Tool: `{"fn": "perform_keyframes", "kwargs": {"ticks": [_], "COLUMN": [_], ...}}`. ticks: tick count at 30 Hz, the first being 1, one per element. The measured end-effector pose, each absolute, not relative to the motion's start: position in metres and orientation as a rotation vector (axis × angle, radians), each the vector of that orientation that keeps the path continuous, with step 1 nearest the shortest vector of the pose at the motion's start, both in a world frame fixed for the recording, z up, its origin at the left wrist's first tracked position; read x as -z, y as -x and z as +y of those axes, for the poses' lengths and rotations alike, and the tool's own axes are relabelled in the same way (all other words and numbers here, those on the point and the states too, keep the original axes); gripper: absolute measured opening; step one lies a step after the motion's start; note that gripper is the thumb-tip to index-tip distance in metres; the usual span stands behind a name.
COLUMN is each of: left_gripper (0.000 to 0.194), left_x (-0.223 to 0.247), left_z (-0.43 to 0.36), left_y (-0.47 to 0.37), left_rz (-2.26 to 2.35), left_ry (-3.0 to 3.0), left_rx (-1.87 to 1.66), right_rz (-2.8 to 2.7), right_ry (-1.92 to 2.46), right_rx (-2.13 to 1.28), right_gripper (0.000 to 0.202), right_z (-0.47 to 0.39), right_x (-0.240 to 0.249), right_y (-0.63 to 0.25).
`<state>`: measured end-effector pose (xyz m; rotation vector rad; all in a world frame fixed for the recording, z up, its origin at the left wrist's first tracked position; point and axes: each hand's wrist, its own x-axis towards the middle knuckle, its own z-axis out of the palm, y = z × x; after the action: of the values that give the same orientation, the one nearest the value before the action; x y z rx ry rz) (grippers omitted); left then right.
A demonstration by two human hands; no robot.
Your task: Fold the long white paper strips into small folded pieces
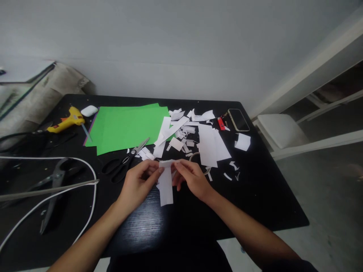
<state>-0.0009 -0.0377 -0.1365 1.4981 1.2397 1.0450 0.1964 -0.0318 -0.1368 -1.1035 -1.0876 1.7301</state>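
Between my hands, above the front of the black table, is a white paper strip (166,189) with a folded band across its top. My left hand (141,180) pinches the band's left end between thumb and fingers. At the other end my right hand (192,176) grips the band with thumb on top, its other fingers curled behind. The strip's lower part hangs down toward me. Just left of my left hand lie scissors with black handles (124,161), blades pointing at the paper scraps (181,139). A roll of tape (195,155) is partly hidden behind my right hand.
Green sheets (130,126) cover the back left, beside a yellow glue gun (68,120) and a white case (89,110). Larger white papers (208,145), a red lighter (221,123) and a phone (238,120) lie right. A white cable (95,189) loops near pliers-like shears (52,204).
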Motion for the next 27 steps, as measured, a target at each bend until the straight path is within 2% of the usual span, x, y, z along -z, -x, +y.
{"fn": "perform_keyframes", "kwargs": {"ticks": [7,12,13,18,27], "left_gripper": [0.021,0.004,0.005,0.016,0.013], "left_x": [0.137,0.132,0.132,0.135,0.133], "left_z": [-0.040,-0.041,-0.041,-0.043,-0.045], "left_y": [-0.003,-0.003,-0.002,0.001,0.002], "left_rz": [1.130,1.147,1.148,1.198,1.183], "left_ry": [-1.277,-1.453,-1.480,-1.630,-1.931], "left_rx": [-1.181,-1.113,-1.107,-1.155,-1.263], "right_rz": [-1.108,-1.275,-1.310,-1.387,-1.584], "right_ry": [1.095,1.139,1.150,1.144,1.000], "right_rx": [-1.533,-1.344,-1.306,-1.154,-0.820], "right_gripper": [0.022,0.011,0.010,0.018,0.015], "right_z": [-0.036,-0.039,-0.039,-0.040,-0.042], "right_x": [0.142,0.140,0.139,0.136,0.136], "right_y": [-0.193,-0.194,-0.195,-0.197,-0.198]}}
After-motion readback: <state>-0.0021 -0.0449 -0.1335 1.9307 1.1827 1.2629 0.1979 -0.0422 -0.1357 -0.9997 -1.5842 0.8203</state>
